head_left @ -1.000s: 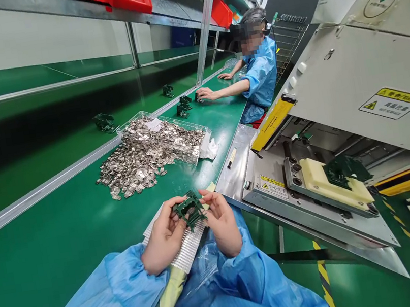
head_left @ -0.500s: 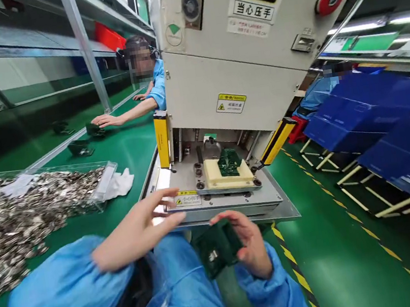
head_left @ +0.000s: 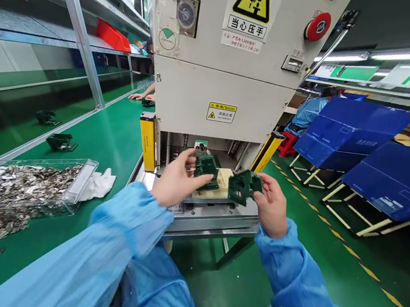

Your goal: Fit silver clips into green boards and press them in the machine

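My left hand (head_left: 176,179) is closed around a dark green plastic part (head_left: 205,165) at the press opening, thumb in front and fingers behind. This part is over the left side of a cream fixture block (head_left: 224,177); whether it still touches the block I cannot tell. In my right hand (head_left: 273,204), pinched by its right end, is a second dark green plastic part (head_left: 238,188). It is tilted in front of the block's right side and hides some of it. The press (head_left: 180,93) rises directly above both hands.
Yellow guard bars (head_left: 149,141) flank the press opening. A clear tray (head_left: 81,179) of small metal pieces, a white glove (head_left: 97,184) and another green part (head_left: 60,142) lie on the left bench. Blue boxes (head_left: 355,126) stand right. A co-worker's hand (head_left: 137,96) shows behind.
My left hand has moved forward and taken hold of the green part at the fixture. My right hand has raised its part from my lap to the block. The co-worker's reaching arm has drawn back.
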`<state>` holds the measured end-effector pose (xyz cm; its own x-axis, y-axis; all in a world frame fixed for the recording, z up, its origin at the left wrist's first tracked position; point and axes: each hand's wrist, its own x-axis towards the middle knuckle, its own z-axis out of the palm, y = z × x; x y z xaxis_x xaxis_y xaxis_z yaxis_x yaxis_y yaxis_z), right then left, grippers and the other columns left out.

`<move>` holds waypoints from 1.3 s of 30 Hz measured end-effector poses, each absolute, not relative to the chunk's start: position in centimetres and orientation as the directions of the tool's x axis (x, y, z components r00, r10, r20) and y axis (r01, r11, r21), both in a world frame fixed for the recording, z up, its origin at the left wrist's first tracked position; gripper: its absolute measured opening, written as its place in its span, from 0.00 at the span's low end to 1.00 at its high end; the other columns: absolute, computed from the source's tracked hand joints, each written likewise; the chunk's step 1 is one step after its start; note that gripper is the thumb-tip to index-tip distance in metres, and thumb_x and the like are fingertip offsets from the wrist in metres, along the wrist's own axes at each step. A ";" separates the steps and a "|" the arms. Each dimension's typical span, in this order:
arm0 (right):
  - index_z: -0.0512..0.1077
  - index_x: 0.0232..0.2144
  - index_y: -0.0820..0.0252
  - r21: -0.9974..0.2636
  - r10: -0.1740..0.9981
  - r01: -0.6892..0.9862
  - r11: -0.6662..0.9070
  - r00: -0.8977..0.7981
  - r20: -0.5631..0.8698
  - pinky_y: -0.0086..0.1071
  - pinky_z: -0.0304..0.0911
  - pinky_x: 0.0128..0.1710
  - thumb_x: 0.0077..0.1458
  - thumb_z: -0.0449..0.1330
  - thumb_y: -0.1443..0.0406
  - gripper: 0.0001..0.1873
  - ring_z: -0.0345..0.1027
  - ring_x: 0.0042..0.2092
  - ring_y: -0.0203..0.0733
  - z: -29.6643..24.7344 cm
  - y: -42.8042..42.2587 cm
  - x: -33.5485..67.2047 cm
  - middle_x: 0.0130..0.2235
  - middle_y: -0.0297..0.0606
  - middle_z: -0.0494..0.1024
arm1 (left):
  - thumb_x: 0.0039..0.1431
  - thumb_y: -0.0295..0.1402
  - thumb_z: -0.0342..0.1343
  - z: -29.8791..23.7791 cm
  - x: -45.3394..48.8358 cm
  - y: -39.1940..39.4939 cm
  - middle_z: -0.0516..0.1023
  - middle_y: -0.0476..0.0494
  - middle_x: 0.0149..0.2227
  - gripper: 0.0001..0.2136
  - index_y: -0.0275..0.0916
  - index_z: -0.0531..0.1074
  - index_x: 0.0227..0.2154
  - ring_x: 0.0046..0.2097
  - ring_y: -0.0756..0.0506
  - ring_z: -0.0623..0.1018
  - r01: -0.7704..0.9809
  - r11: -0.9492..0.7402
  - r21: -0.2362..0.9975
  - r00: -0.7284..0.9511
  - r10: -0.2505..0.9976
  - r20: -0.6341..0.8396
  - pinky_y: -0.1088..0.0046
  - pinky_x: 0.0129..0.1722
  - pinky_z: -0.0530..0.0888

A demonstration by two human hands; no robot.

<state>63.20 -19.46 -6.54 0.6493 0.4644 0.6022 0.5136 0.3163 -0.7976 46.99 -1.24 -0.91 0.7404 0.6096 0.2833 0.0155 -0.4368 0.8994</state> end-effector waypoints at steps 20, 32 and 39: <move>0.67 0.50 0.60 -0.750 0.370 0.621 -0.226 0.767 0.524 0.47 0.54 0.56 0.51 0.55 0.46 0.31 0.60 0.56 0.52 -10.0 -19.9 67.3 0.54 0.49 0.69 | 0.36 0.40 0.69 -10.3 33.0 0.4 0.53 0.38 0.65 0.31 0.42 0.68 0.46 0.58 0.35 0.69 0.268 -0.040 0.963 0.846 0.489 -0.215 0.61 0.58 0.67; 0.68 0.28 0.59 -0.957 0.099 0.233 -0.173 0.971 0.218 0.36 0.70 0.30 0.44 0.54 0.38 0.30 0.73 0.32 0.46 -16.9 -25.4 69.0 0.28 0.39 0.77 | 0.36 0.45 0.67 -11.7 33.5 4.1 0.77 0.43 0.48 0.28 0.47 0.70 0.44 0.54 0.33 0.73 0.271 0.012 0.963 0.879 0.404 -0.253 0.57 0.51 0.73; 0.66 0.23 0.51 -0.957 0.171 0.248 -0.148 0.960 0.222 0.41 0.68 0.21 0.46 0.54 0.39 0.24 0.72 0.23 0.52 -16.0 -25.4 69.7 0.19 0.38 0.71 | 0.30 0.38 0.67 -9.1 34.0 2.5 0.77 0.47 0.32 0.28 0.43 0.71 0.41 0.44 0.38 0.78 0.257 -0.012 0.966 0.907 0.348 -0.237 0.63 0.43 0.75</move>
